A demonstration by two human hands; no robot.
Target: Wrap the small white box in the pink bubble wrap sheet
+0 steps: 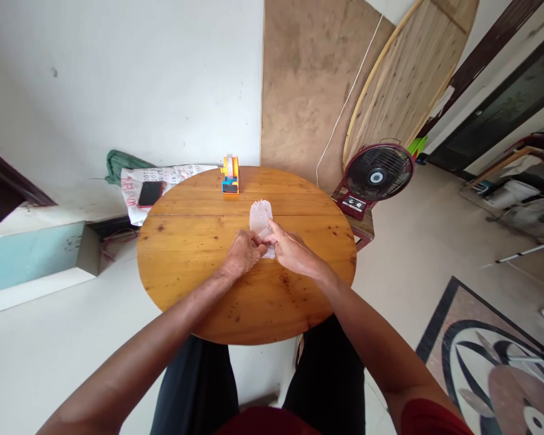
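A pale, whitish-pink oblong piece with a rounded far end (260,214) lies on the round wooden table (185,257). It looks thin and slightly shiny, but its exact kind cannot be made out. At its near part, my left hand (245,252) is closed, with thumb and fingers pinching the left edge. From the right, my right hand (292,249) reaches over the same piece; its index finger points forward along it while the other fingers curl in and grip near the left fingertips. Both hands nearly meet, hiding the piece's lower middle.
Toward the table's back edge stands an orange and blue tape dispenser (231,175). A dark phone (150,193) lies on a printed white sack (133,179) at the left. Beyond the right edge is a dark red fan (377,175). The wall rises close behind.
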